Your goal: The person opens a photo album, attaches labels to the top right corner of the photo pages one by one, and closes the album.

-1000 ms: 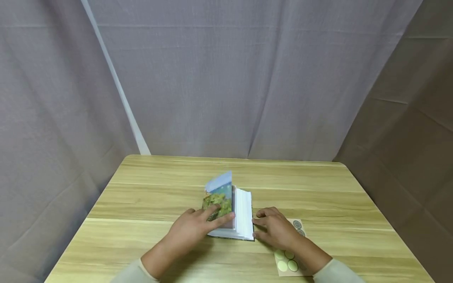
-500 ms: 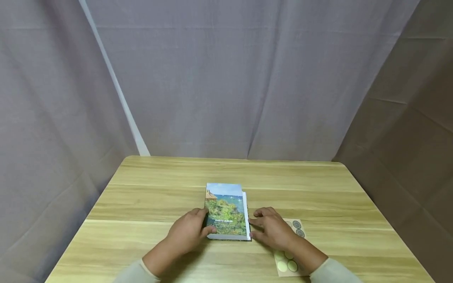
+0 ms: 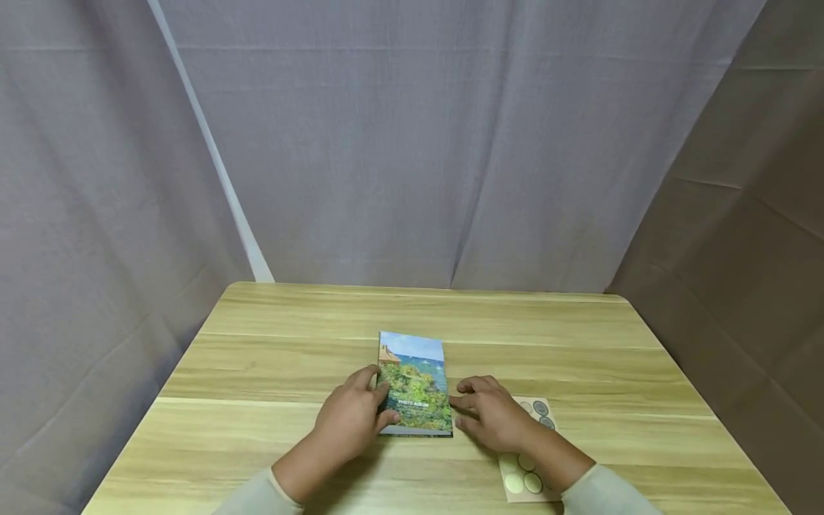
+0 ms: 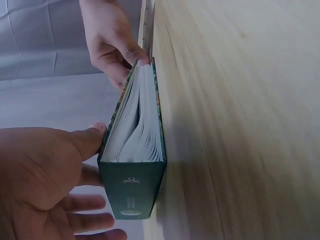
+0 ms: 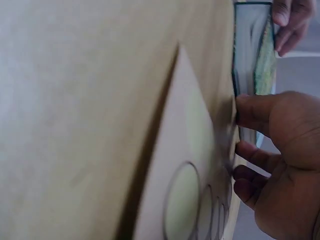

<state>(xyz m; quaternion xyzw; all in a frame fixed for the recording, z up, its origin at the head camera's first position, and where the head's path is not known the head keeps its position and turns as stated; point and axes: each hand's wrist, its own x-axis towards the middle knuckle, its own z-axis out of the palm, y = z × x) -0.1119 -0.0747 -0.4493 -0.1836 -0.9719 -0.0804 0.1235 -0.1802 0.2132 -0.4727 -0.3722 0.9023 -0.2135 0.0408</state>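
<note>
A photo album (image 3: pixel 415 383) with a painted seaside cover lies closed on the wooden table. Its dark green spine (image 4: pixel 131 187) and white pages (image 4: pixel 142 125) show in the left wrist view, with a gap among the pages. My left hand (image 3: pixel 350 415) rests along the album's left side, its thumb at the front cover's near corner and the other fingers loosely spread by the spine. On the opposite side, my right hand (image 3: pixel 498 418) touches the page edge with thumb and fingertips, the fingers lightly bent.
Under my right forearm lies a sheet of round stickers (image 3: pixel 513 483), partly hidden; its corner stands large in the right wrist view. The wooden table (image 3: pixel 257 357) ends at grey curtains (image 3: pixel 360 179) behind and at both sides.
The album's front cover and pages, raised one second ago, have come down closed. My left hand has shifted from on top of the pages to the spine side. The right hand stays nearly in place.
</note>
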